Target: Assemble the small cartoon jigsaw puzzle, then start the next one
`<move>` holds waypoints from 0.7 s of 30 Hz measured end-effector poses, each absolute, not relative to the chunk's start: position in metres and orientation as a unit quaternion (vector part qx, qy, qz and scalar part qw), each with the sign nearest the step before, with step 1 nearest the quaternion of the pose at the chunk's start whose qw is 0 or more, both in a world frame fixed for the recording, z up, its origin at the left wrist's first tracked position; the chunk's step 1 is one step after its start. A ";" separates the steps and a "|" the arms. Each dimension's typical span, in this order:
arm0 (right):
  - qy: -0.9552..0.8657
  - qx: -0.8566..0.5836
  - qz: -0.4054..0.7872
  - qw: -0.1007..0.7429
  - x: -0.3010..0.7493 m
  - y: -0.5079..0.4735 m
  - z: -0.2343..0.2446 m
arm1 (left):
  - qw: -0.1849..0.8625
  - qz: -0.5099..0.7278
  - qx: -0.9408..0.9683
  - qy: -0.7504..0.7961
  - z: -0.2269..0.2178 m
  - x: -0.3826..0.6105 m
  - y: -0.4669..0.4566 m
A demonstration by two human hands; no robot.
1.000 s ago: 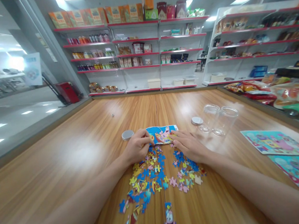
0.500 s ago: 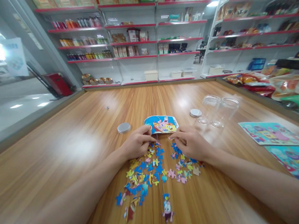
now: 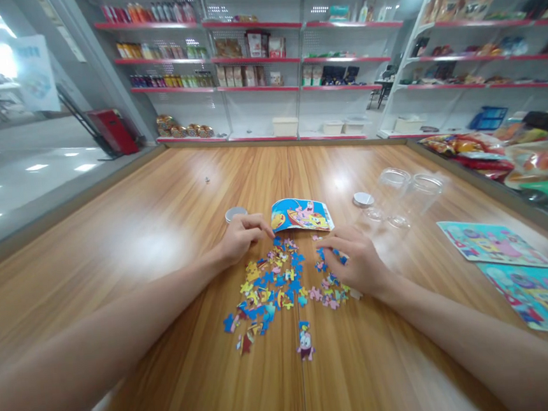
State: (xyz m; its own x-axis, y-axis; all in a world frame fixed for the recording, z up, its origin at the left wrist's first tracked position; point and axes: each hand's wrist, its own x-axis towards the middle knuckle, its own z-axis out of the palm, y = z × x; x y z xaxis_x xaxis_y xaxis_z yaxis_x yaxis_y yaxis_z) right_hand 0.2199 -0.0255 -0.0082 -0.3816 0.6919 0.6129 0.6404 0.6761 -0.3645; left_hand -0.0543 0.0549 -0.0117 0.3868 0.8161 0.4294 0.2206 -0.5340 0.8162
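Many loose jigsaw pieces (image 3: 294,285), mostly blue, yellow and pink, lie spread on the wooden table between my hands. My left hand (image 3: 244,239) is at the upper left of the pile, fingers stretched out, the tips by a blue piece near the picture card. Over the smaller right-hand group of pieces (image 3: 330,298) is my right hand (image 3: 355,257), index finger extended and thumb apart, partly covering them. Just beyond both hands stands a curved cartoon picture card (image 3: 301,216). Nearer to me, a few joined pieces (image 3: 305,342) form a pink figure.
A silver lid (image 3: 235,214) lies behind my left hand and another lid (image 3: 364,199) at the right. Two clear jars (image 3: 417,196) are beside it. Two cartoon picture sheets (image 3: 498,243) lie at the right. Snack bags (image 3: 471,153) fill the far right edge.
My left hand has drawn back to the left, away from the pieces near the card. My right hand stays over the right-hand group. The view has tilted down a little.
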 end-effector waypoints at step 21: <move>-0.881 -0.347 0.010 0.322 0.214 -0.050 -0.002 | 0.110 0.303 0.924 0.205 -0.008 -0.059 0.009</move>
State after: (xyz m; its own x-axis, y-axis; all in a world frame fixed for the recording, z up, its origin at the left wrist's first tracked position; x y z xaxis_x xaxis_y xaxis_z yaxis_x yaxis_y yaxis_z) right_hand 0.2141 -0.0498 -0.0017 -0.5514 0.6185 0.5598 0.6055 0.7583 -0.2415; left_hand -0.0591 0.0094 -0.0083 0.7324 0.4447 0.5155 0.3118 -0.8922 0.3266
